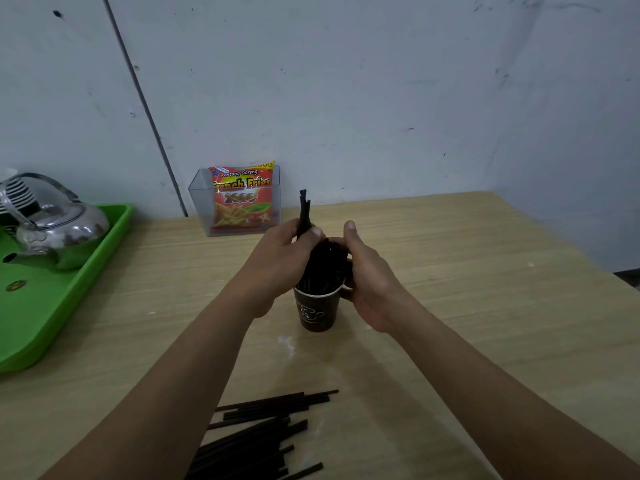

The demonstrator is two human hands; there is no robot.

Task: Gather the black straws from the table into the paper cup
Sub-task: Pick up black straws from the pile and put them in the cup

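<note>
Black straws (323,263) are bunched upright in one dark paper cup (317,311) at mid-bench (467,306), gripped by the left hand (287,252) and right hand (363,268). Loose straws (263,431) lie nearer, uncountable. One kettle (48,223) sits on one green tray (69,292); one French Fries packet (242,197) is behind.

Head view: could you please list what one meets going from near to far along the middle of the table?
Loose black straws → paper cup → both hands, left hand and right hand, around the bundled straws → snack packet in its clear box.
</note>
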